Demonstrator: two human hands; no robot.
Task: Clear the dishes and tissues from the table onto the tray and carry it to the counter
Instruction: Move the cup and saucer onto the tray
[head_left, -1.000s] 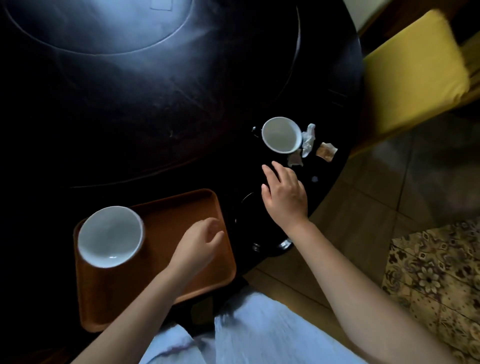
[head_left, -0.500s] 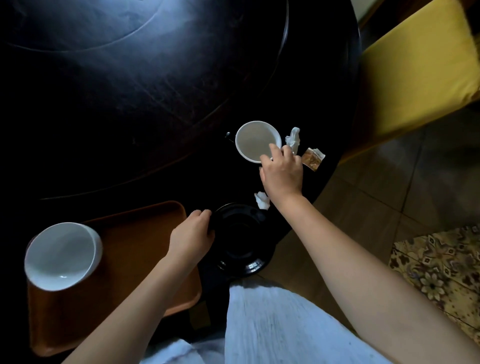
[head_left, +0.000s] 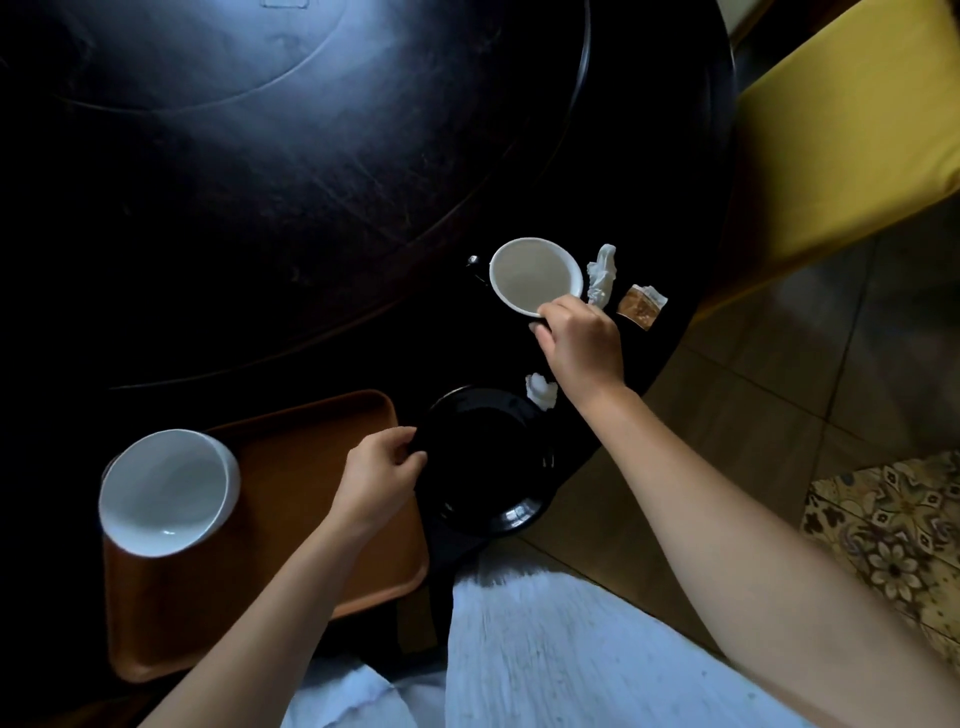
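Note:
An orange-brown tray (head_left: 291, 525) lies at the near left edge of the dark round table (head_left: 291, 218), with a white bowl (head_left: 163, 491) on its left end. My left hand (head_left: 376, 475) grips the left rim of a black plate (head_left: 485, 462) just right of the tray. My right hand (head_left: 582, 345) pinches the near rim of a white cup (head_left: 532, 275) with a dark handle. A crumpled white tissue (head_left: 601, 273) and a brown packet (head_left: 641, 306) lie to the cup's right. Another small tissue (head_left: 541, 392) sits beside the plate, under my right wrist.
A yellow cushioned chair (head_left: 831, 135) stands right of the table. Tiled floor (head_left: 779, 374) and a patterned rug (head_left: 893, 545) lie beyond the table's near right edge. My white garment (head_left: 545, 649) fills the bottom centre.
My left hand moved off the tray and took the black plate's rim. My right hand reached forward and closed on the cup's rim. A small tissue now shows beside the plate.

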